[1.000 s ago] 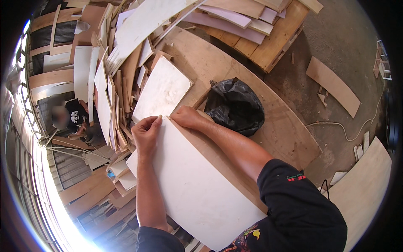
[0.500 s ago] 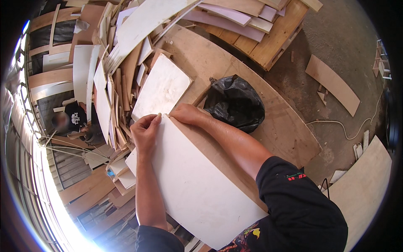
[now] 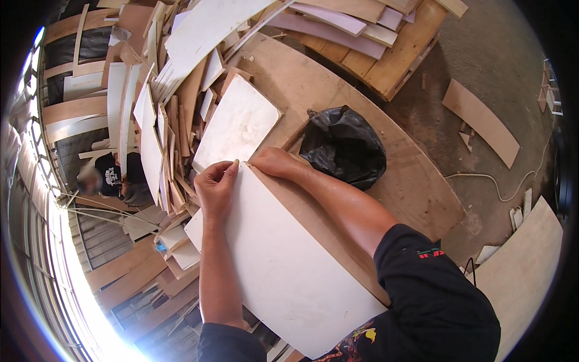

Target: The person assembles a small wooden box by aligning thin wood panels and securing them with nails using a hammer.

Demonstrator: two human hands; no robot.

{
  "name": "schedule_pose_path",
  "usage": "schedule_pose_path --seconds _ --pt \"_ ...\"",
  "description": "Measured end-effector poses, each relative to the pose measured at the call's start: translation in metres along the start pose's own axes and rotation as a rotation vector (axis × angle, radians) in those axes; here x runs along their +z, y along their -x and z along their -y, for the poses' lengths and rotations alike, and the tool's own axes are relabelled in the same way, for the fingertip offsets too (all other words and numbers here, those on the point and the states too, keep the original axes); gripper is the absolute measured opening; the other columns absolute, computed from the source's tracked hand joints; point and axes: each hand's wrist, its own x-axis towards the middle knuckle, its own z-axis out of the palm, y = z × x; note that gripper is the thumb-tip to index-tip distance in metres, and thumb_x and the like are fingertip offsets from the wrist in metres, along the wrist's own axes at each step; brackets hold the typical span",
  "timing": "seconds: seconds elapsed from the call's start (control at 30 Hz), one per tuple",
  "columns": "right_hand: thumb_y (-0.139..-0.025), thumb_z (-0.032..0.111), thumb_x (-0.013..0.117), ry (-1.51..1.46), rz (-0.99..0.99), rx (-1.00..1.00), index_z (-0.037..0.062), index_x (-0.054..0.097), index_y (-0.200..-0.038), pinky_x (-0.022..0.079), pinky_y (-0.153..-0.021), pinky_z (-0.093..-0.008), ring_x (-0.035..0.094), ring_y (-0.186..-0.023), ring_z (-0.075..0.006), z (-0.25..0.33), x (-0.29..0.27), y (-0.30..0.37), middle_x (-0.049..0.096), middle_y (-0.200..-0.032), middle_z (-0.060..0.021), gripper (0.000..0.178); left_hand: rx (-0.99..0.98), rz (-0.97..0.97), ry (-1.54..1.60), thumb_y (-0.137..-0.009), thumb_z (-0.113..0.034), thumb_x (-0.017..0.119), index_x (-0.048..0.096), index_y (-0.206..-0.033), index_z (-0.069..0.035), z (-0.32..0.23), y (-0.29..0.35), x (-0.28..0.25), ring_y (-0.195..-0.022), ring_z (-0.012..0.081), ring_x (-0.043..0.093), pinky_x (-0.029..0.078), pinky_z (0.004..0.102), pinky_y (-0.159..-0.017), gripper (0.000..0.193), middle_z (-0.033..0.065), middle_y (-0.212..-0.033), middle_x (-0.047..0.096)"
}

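A long white-faced board (image 3: pixel 289 259) stretches from my body away to the far middle, with a brown side (image 3: pixel 325 241) along its right. My left hand (image 3: pixel 217 187) is closed in a pinch at the board's far end, thumb against forefinger. Whatever sits between those fingertips is too small to make out. Close beside it, my right hand (image 3: pixel 272 164) is curled at the far right corner, its fingertips mostly hidden. Just beyond both hands lies a smaller white panel (image 3: pixel 238 123) with a rounded corner.
A black plastic bag (image 3: pixel 344 148) stands open right of my right forearm, on a large brown sheet (image 3: pixel 416 193). Offcuts (image 3: pixel 175 130) are heaped at the left. A wooden pallet (image 3: pixel 392 66) carries boards at the back. Another person (image 3: pixel 111 175) is at the far left.
Both hands and the board's far end appear slightly further right in view, along with the surroundings. The hands keep the same closed shape at the board's end.
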Motion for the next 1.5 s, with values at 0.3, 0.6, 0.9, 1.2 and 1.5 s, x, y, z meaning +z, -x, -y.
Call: schedule_pose_path --seconds 0.3,0.6,0.9,1.2,1.5 --pt "-0.081 0.037 0.057 -0.296 -0.082 -0.118 -0.0046 0.074 -0.092 0.053 -0.086 -0.0465 0.07 -0.094 -0.0427 -0.041 -0.01 -0.046 0.071 -0.095 -0.03 0.046 0.029 -0.021 -0.041 -0.089 -0.011 0.078 0.076 -0.095 0.005 -0.003 -0.002 0.005 -0.073 0.0075 0.063 0.05 0.0224 -0.069 0.018 0.0047 -0.082 0.073" --pt "-0.078 0.036 0.058 -0.073 -0.154 -0.089 -0.005 0.073 -0.082 0.054 -0.081 -0.047 0.071 -0.086 -0.0419 -0.013 -0.004 -0.008 0.07 -0.086 -0.0305 0.044 -0.004 -0.07 -0.028 -0.089 -0.01 0.077 0.075 -0.095 0.006 0.003 0.007 -0.003 -0.073 0.0082 0.064 0.05 0.0216 -0.068 0.017 0.0059 -0.082 0.073" --pt "-0.078 0.036 0.058 0.015 -0.148 -0.126 -0.0046 0.073 -0.079 0.054 -0.08 -0.0467 0.071 -0.082 -0.041 -0.011 0.002 -0.006 0.07 -0.081 -0.0293 0.043 0.009 -0.064 0.07 -0.089 -0.011 0.079 0.075 -0.095 0.006 -0.001 0.011 -0.003 -0.073 0.0083 0.064 0.051 0.0217 -0.069 0.019 0.0053 -0.081 0.073" --pt "-0.079 0.035 0.057 0.035 -0.117 -0.103 -0.0046 0.074 -0.081 0.053 -0.08 -0.0468 0.07 -0.085 -0.0425 -0.006 0.001 0.01 0.07 -0.085 -0.0292 0.043 0.003 -0.062 0.024 -0.091 -0.01 0.077 0.074 -0.096 0.005 -0.005 0.017 -0.009 -0.079 0.0113 0.068 0.053 0.0235 -0.075 0.016 0.0075 -0.085 0.074" --pt "-0.079 0.034 0.058 0.009 -0.08 -0.084 -0.0034 0.074 -0.081 0.053 -0.079 -0.047 0.071 -0.083 -0.0409 -0.003 0.005 0.016 0.07 -0.084 -0.0279 0.041 0.017 -0.044 0.076 -0.09 -0.009 0.077 0.075 -0.096 0.006 -0.006 0.015 -0.003 -0.077 0.0104 0.067 0.053 0.0221 -0.073 0.016 0.0077 -0.085 0.074"
